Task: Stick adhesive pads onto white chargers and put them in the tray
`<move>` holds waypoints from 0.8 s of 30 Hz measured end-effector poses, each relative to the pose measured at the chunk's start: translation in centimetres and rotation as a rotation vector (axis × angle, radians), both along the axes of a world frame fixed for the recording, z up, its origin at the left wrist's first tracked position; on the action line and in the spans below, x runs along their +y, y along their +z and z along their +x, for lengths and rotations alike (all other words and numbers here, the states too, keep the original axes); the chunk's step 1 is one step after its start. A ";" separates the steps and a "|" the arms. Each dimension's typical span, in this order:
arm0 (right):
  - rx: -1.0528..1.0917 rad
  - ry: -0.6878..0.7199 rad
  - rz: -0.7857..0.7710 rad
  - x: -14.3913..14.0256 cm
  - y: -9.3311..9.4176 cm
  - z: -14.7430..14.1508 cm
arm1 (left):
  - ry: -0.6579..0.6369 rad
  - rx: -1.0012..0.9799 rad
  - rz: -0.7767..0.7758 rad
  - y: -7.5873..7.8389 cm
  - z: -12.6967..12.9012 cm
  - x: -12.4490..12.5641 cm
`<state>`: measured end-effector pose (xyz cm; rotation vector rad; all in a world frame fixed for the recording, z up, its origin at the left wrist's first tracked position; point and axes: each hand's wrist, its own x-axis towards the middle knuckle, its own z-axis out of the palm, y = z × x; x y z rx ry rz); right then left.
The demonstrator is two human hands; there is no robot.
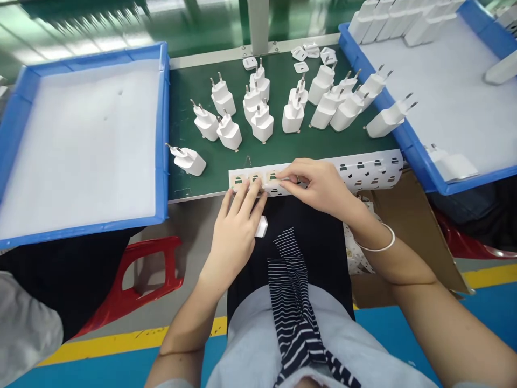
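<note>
A white strip of label stickers (351, 171) lies along the front edge of the green table. My left hand (234, 237) is palm down, its fingertips on the strip's left end. A white plug charger (262, 227) pokes out from under that palm, beyond the table edge; most of it is hidden. My right hand (323, 186) pinches with thumb and forefinger at a label (273, 176) on the strip, just right of my left fingertips. Several white two-pin chargers (262, 124) stand behind the strip, pins up. One charger (189, 160) leans over at the left.
A blue tray (162, 134) with a white liner stands at the left. Another blue tray (420, 156) at the right holds several chargers. Small white pieces (301, 67) lie at the back. Below are a red stool (151, 245) and a cardboard box (412, 226).
</note>
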<state>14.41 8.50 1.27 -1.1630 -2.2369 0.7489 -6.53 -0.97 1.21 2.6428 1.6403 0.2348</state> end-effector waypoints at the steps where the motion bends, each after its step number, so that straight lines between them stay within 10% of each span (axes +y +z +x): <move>1: 0.014 -0.003 -0.010 0.0 0.0 -0.1 | 0.004 -0.017 -0.008 0.0 0.0 0.0; 10: 0.433 -0.200 -0.375 0.4 0.9 -0.6 | 0.002 -0.005 -0.042 0.9 0.5 0.2; 15: 0.252 -0.022 -0.329 0.5 1.3 -0.2 | 0.004 -0.037 -0.048 0.9 0.4 0.3; 24: 0.255 -0.117 -0.296 0.4 1.2 -0.9 | 0.018 -0.066 -0.033 0.7 0.7 0.1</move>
